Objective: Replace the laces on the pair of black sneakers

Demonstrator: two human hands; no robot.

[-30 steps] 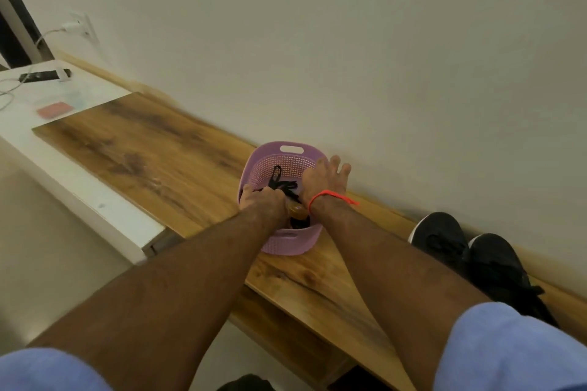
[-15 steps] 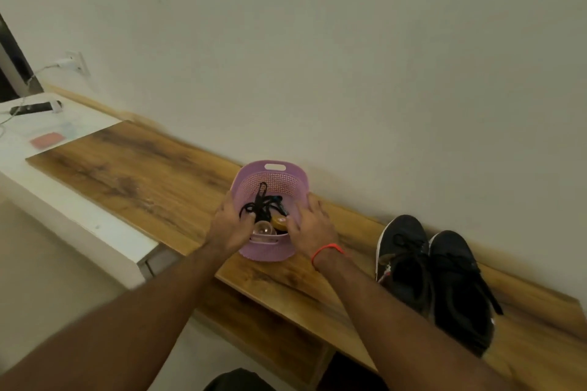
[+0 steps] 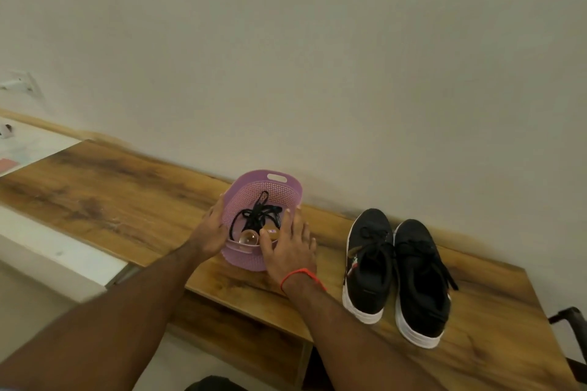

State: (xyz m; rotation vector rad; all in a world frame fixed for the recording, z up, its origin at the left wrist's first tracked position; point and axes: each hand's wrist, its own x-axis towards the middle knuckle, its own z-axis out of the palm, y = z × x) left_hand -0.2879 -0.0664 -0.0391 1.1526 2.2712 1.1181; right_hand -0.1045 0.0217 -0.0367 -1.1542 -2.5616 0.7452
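Two black sneakers (image 3: 395,273) with white soles side by side on the wooden worktop (image 3: 111,200), toes toward the wall (image 3: 317,57), touching each other, black laces still threaded and loosely spilling over the tongues. Just to their left, apart from them, a purple perforated basket (image 3: 279,182) close to the wall, holding a tangle of black laces (image 3: 259,214), a small clear rounded thing (image 3: 249,237) and something tan, too small to make out.

Left hand (image 3: 211,233) cupped against the basket's left wall, fingers laid along the outside, thumb at the near rim. Right hand (image 3: 290,246) flat against the basket's right side, fingers spread and fairly straight, index finger up along the rim, thumb reaching over the near edge toward the clear thing; orange band (image 3: 301,276) round the wrist. Neither hand pinching anything, both pressed to the basket from opposite sides. Both bare forearms stretched forward from the lower edge, converging on the basket.

Farther left, a white surface (image 3: 63,257) butting the worktop; a socket (image 3: 19,84) on the wall above it.
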